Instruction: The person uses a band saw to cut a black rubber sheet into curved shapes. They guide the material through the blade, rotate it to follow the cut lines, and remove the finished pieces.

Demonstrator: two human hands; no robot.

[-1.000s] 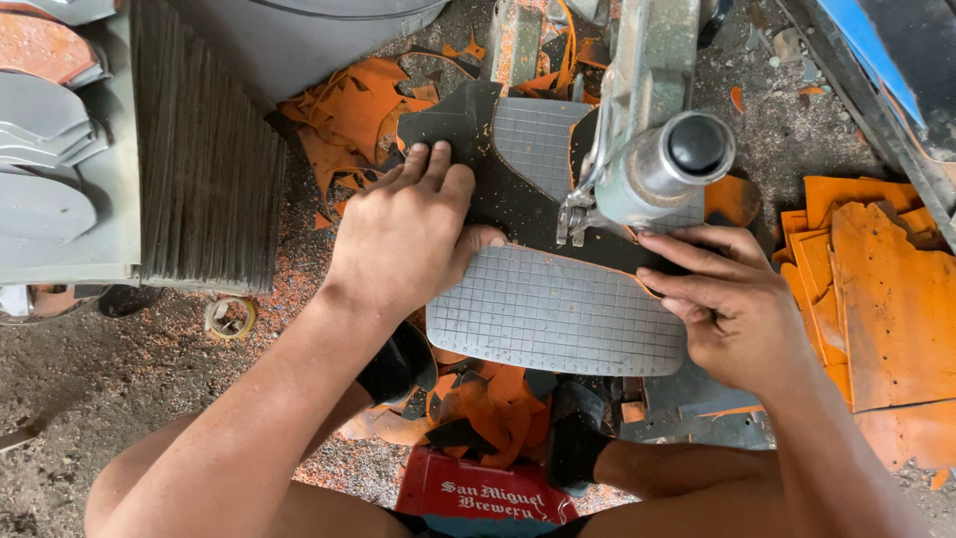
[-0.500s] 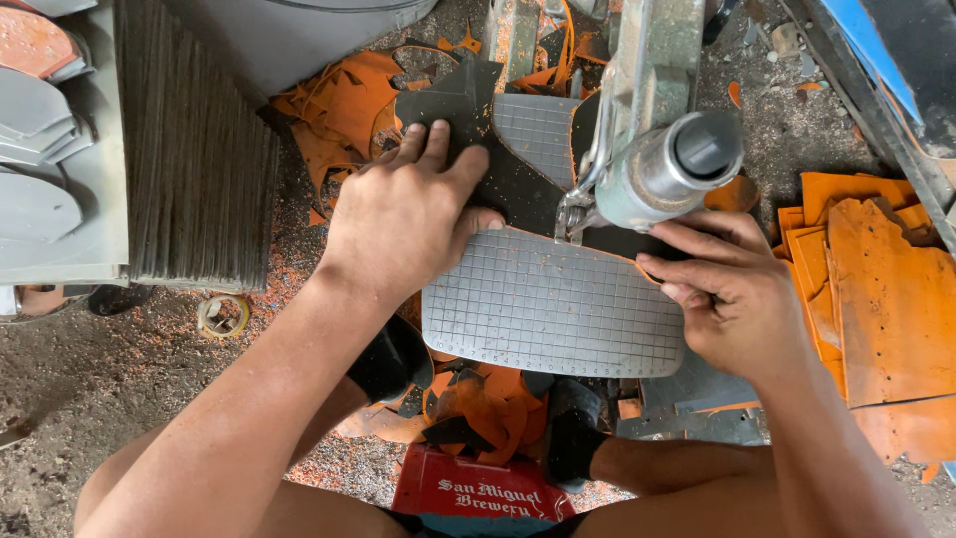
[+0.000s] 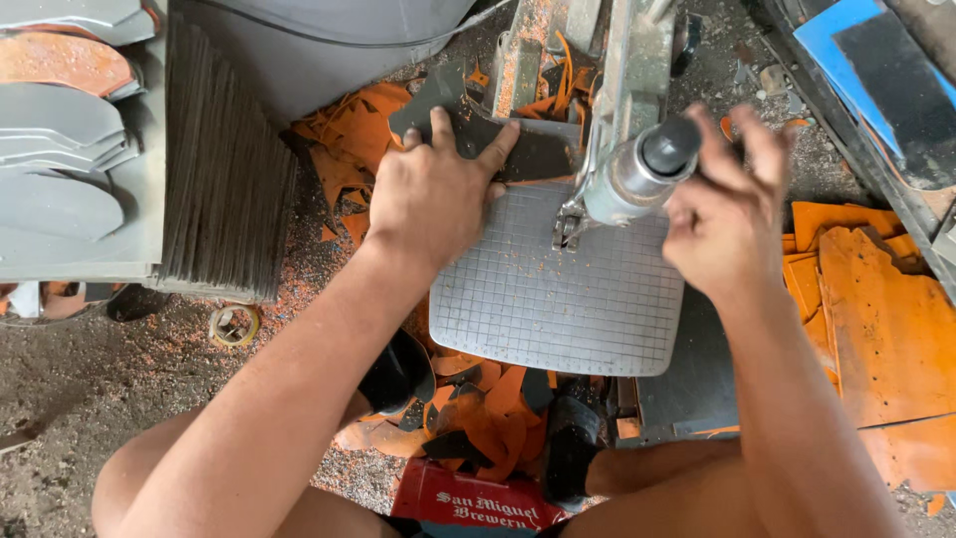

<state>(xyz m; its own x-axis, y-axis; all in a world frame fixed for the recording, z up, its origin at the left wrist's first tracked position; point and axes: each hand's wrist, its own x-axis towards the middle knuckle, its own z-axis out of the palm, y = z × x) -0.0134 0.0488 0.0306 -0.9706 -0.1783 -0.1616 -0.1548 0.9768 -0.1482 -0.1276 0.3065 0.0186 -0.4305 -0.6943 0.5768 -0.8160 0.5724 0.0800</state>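
Pressing flat, the left hand (image 3: 433,194) spreads its fingers over the far left corner of the grey gridded rubber sheet (image 3: 558,289), pinning it down rather than closing on it, while the right hand (image 3: 722,214) curls at the sheet's right edge behind the metal machine head (image 3: 637,164), its hold too blurred to tell. That sheet lies on the machine's bench under the head, above the orange scraps (image 3: 478,413); it looks thin, light and bendy with a grippy textured face, so it seems best steered by its edges.
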